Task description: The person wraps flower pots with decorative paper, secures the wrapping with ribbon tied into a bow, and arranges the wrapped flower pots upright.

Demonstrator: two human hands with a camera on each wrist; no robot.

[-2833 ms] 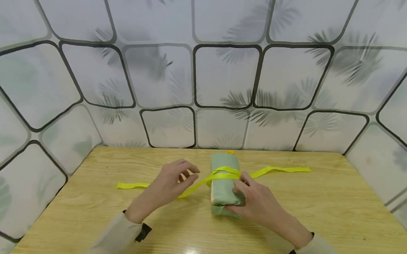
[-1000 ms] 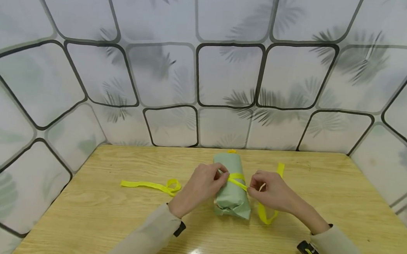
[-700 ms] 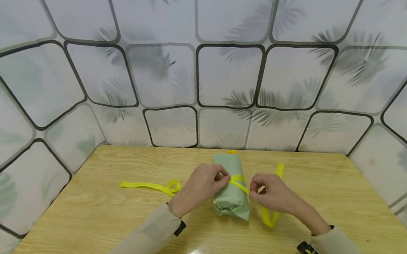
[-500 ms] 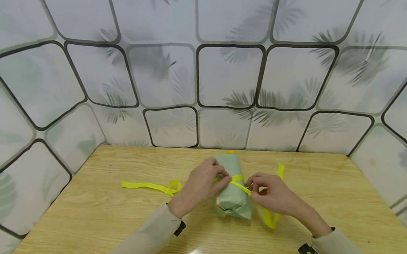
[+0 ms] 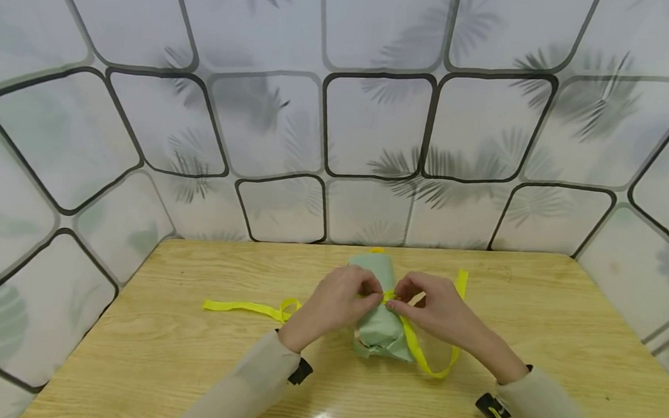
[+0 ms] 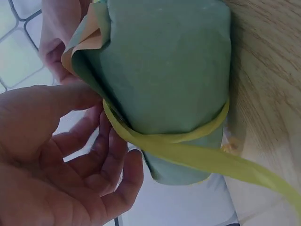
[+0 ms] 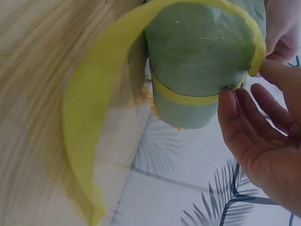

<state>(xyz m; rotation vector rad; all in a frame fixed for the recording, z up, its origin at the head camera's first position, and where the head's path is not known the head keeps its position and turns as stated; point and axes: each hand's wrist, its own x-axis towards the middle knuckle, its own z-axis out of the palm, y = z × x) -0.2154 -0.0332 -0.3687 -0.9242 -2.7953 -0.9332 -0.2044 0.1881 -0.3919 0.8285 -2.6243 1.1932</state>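
Note:
A package wrapped in pale green paper (image 5: 381, 334) lies lengthwise on the table, its near end folded and creased. Yellow ribbon (image 5: 418, 351) goes round its middle and crosses on top. My left hand (image 5: 337, 302) pinches the ribbon at that crossing, thumb against the paper. Close beside it, my right hand (image 5: 434, 306) pinches the ribbon between thumb and fingertips. In the left wrist view the ribbon (image 6: 202, 155) wraps the package's side (image 6: 174, 66) and trails off. The right wrist view shows a ribbon tail (image 7: 87, 108) hanging from the thumb of my right hand (image 7: 265, 141).
On the wooden table (image 5: 187, 366), one ribbon tail (image 5: 242, 305) with a small loop lies left of the package; the other curves out to the right. Something orange (image 5: 376, 250) shows behind the package's far end. A patterned curtain-like backdrop (image 5: 374, 128) encloses the table's back and sides.
Both hands first drew in to the ribbon on top of the package. Over the last half second my right hand moved left to the crossing, and the right tail now loops forward past the package.

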